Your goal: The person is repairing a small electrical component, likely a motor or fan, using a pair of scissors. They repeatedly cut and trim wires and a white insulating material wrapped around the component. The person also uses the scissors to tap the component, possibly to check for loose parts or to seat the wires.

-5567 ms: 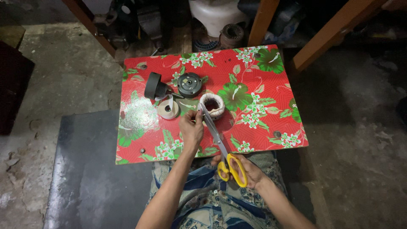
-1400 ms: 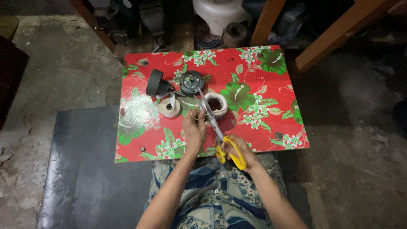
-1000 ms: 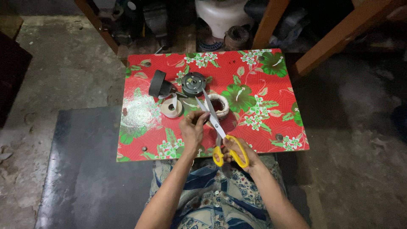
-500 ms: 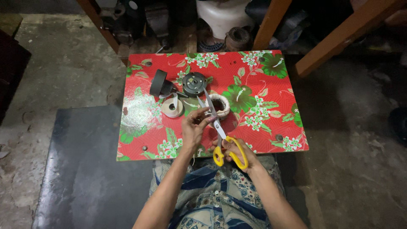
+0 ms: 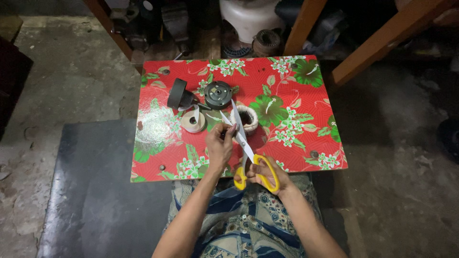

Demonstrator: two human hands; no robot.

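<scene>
Head view
Right hand (image 5: 267,177): closed through the yellow loop handles of the scissors (image 5: 246,152), at the near edge of the bench (image 5: 306,119).
Scissors: blades parted in a narrow V, tips pointing away from the person, just past the left fingertips; the handles lie right of the left wrist.
Left hand (image 5: 219,145): fingers (image 5: 225,130) pinched together at the scissor blades; what they pinch is too small to tell, maybe a thin pale strip.
Wound ring (image 5: 244,118): pale, with a dark hollow, on the bench just beyond the left fingers and touching or under the scissor tips; I cannot tell which.
Tape roll (image 5: 193,122): white, lying flat, left of the left fingers, with a loose end curling up.
Round metal part (image 5: 218,94): dark grey disc with a hub in the middle, farther out from the fingers, behind the wound ring.
Black round piece (image 5: 178,95): tilted on its edge, just left of the metal part, well beyond the left hand.
Bench: low, covered with a red cloth printed with green and white flowers.
Lap (image 5: 248,220): blue patterned cloth under both forearms, nearer than the fingers.
Floor (image 5: 81,191): grey concrete with a dark mat to the left.
</scene>
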